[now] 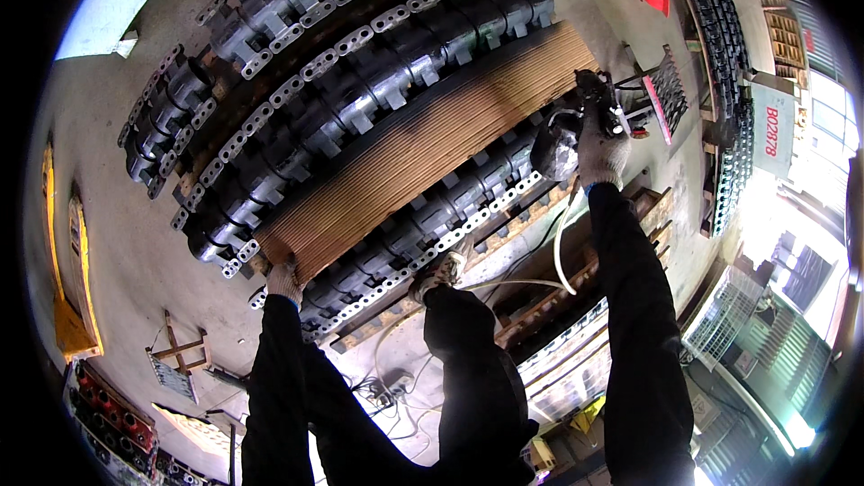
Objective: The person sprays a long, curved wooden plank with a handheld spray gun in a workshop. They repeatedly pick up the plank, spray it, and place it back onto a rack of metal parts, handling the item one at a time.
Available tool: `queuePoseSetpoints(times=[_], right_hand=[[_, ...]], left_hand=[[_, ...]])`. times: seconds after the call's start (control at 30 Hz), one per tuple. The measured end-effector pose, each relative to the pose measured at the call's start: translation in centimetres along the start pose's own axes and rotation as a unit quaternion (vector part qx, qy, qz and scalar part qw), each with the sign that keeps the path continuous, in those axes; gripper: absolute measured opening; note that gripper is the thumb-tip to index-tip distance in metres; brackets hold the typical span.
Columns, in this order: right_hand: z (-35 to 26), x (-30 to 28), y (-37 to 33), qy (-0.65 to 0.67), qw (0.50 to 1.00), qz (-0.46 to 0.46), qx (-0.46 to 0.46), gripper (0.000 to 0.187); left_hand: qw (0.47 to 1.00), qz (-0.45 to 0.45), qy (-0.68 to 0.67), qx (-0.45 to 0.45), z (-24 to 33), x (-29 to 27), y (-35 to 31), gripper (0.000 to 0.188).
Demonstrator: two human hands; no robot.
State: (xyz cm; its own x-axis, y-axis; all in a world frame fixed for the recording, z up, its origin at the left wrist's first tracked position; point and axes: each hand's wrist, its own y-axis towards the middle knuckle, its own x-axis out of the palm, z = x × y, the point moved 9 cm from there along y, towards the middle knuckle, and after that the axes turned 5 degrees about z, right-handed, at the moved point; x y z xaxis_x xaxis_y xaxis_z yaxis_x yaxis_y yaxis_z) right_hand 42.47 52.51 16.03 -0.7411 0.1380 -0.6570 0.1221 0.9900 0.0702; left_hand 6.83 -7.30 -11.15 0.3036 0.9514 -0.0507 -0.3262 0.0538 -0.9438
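Note:
A long brown ribbed sheet, apparently corrugated cardboard (423, 148), lies slanting across rows of glossy black metal castings. My gloved left hand (286, 281) is closed on its near left end. In my gloved right hand (603, 153), beyond the sheet's far right end, is a spray gun (594, 94) with a dirty metal cup (555, 148) beside it. A pale hose (560, 256) loops down below that hand. Black castings (360, 103) with flanges of bare metal show on the far side of the sheet, and another row (450, 207) on its near side.
My boot (441, 274) stands close to the near castings' pallet. Hoses and cables (391, 387) trail over the floor. A wire rack (664, 94) stands right of the spray gun. More castings (720, 45) are stacked on the right. Yellow metal forks (67, 261) lie far left.

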Motion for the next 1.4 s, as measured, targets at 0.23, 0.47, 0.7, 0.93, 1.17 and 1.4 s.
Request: queuePoseSetpoints(times=[0.23, 0.47, 0.7, 0.93, 1.17, 1.4], right_hand=[[-0.2, -0.1, -2.2, -0.134, 0.99, -0.023, 0.024, 0.037], [-1.3, 0.5, -2.6, -0.097, 0.993, -0.058, -0.035, 0.032], [-2.8, 0.4, -2.8, -0.092, 0.994, -0.048, 0.046, 0.036], [-3.6, 1.5, -8.2, -0.049, 0.982, -0.174, 0.052, 0.033], [-2.7, -0.3, -9.0, -0.115, 0.991, -0.074, -0.003, 0.03], [-0.7, 1.2, -12.0, 0.102, 0.977, -0.182, 0.031, 0.025]], left_hand=[[1.0, -0.003, -0.008, 0.02, 0.4, 0.7, -0.7, 0.029], [0.999, -0.032, -0.03, 0.004, -0.9, 0.0, 1.3, 0.031], [0.999, -0.037, -0.023, 0.008, -0.6, -1.6, 1.5, 0.03], [0.999, -0.012, -0.046, 0.018, 0.1, -0.1, 0.1, 0.033], [0.998, -0.032, -0.053, 0.03, 0.4, 0.5, -0.9, 0.037], [0.997, -0.043, -0.036, 0.054, 0.7, 0.8, -0.7, 0.039]])
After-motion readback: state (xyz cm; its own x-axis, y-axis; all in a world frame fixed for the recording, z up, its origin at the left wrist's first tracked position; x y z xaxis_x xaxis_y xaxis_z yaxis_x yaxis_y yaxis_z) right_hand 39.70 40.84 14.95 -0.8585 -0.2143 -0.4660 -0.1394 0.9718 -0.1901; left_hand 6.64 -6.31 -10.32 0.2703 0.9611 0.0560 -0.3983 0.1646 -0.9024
